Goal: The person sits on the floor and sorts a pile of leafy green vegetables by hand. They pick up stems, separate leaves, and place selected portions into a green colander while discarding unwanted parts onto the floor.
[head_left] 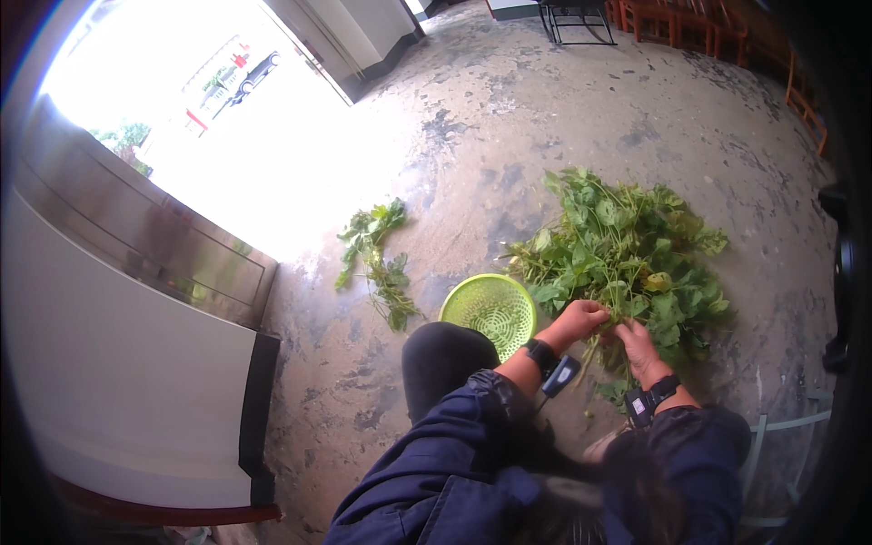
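A large heap of leafy green bean-like plants (pixel 633 238) lies on the concrete floor in front of me. At its near edge, my left hand (pixel 584 319) has its fingers closed on a stem or pod, too small to tell which. Close beside it, my right hand (pixel 635 337) pinches part of the same plant, with stems hanging below. To the left of the heap stands a round lime-green plastic colander (pixel 492 310), holding some small green pieces. A smaller bunch of leafy stems (pixel 381 259) lies farther left on the floor.
My dark-clad knee (pixel 446 361) is against the colander's near side. A white wall with a dark base (pixel 259 402) stands at the left, by a bright open doorway (pixel 272 157). Reddish wooden chairs (pixel 681 27) stand at the back right. A pale metal frame (pixel 790 424) is at the lower right.
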Available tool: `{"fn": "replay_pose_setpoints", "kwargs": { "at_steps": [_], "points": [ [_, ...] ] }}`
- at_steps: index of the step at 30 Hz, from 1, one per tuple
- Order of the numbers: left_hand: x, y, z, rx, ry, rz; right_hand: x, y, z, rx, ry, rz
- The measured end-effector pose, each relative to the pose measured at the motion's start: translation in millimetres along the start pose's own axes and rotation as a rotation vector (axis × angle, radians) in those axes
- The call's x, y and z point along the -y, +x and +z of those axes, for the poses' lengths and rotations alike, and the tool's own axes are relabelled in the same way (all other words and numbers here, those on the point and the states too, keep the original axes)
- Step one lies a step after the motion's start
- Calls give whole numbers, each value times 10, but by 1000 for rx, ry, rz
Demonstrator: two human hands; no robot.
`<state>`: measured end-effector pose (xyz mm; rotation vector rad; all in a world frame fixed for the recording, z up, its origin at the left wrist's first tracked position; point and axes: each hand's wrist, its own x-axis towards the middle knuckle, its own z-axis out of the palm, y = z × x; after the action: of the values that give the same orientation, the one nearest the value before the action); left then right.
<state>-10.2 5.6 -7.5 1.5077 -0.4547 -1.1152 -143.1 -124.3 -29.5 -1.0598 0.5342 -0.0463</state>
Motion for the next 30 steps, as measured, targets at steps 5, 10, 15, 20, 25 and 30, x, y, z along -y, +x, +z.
{"fn": "replay_pose_setpoints", "kwargs": {
  "at_steps": [5, 10, 15, 20, 25, 30],
  "points": [
    [127, 71, 31, -148, 356, 257, 99, -8, 32, -43, 169, 76],
    [146, 39, 133, -43, 371, 180, 138, -85, 92, -101, -65, 108],
    [98, 12, 133, -25, 384, 182, 184, -98, 96, -133, -57, 128],
    [83, 9, 103, -95, 465, 262, 209, -105, 75, -73, 30, 222],
    [57, 10, 85, -117, 478, 281, 184, -77, 15, -52, 17, 143],
    [60, 36, 68, -61, 440, 215, 90, -24, -8, -102, 22, 12]
  ]
}}
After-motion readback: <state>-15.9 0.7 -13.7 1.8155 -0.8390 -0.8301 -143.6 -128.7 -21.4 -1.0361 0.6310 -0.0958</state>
